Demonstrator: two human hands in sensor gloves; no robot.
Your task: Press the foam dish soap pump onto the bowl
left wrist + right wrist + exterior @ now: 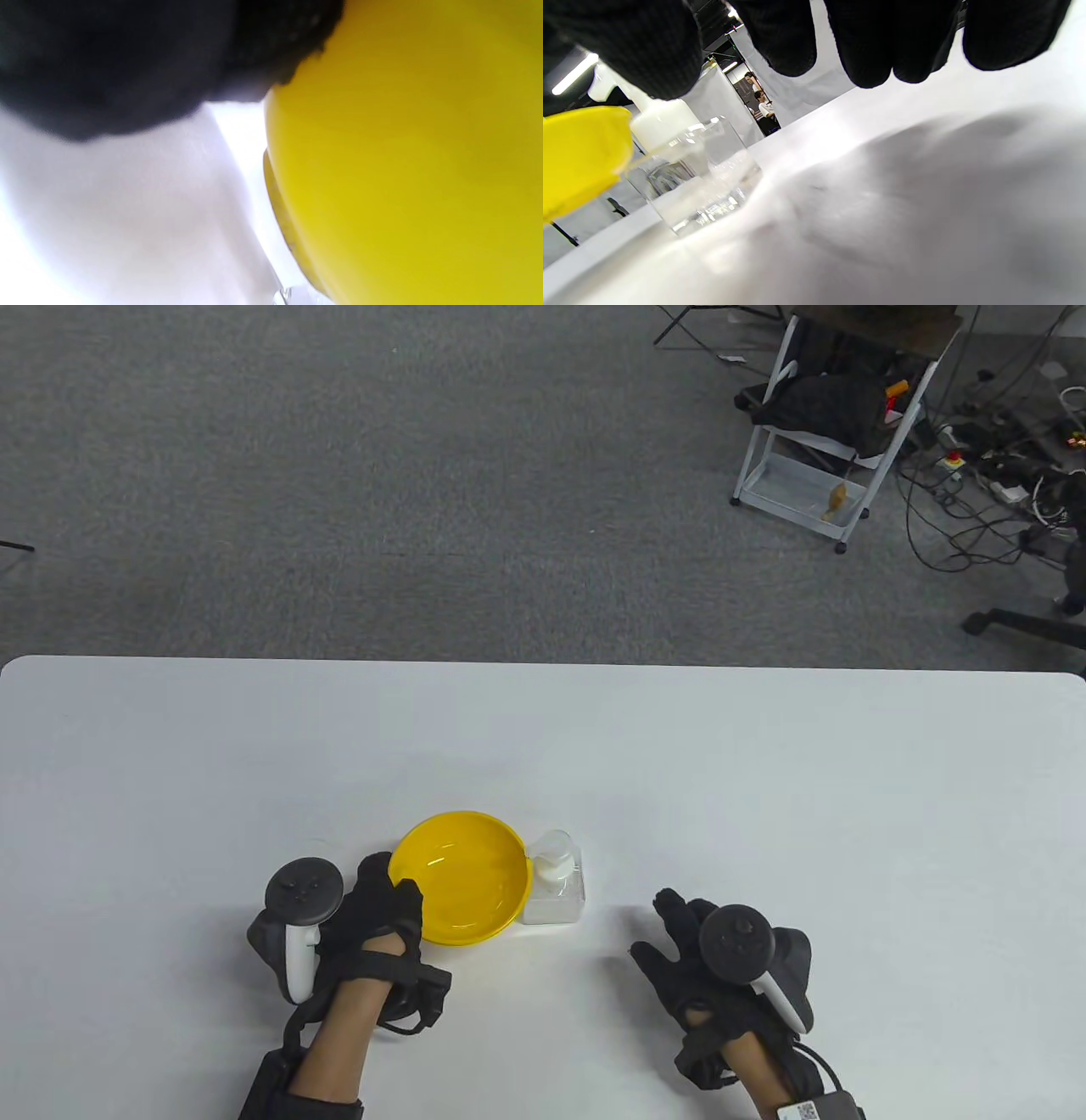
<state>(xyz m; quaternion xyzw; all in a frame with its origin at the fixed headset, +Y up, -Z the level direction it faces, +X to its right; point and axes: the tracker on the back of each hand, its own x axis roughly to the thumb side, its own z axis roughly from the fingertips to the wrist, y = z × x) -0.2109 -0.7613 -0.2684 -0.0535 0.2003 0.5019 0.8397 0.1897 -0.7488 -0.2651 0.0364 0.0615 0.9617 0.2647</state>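
A yellow bowl (462, 875) stands on the white table (764, 780) near the front. My left hand (386, 903) holds its left rim, thumb inside the rim; in the left wrist view the bowl's underside (403, 169) fills the right, with my gloved fingers (127, 63) at the top. A clear foam soap bottle with a white pump (556, 886) stands touching the bowl's right side; it also shows in the right wrist view (691, 173). My right hand (679, 937) lies open on the table to the right of the bottle, apart from it, its fingertips (865, 46) hanging over the table.
Beyond the table's far edge is grey carpet, with a white rolling cart (823, 449) holding dark items, and cables (1001, 475) at the back right.
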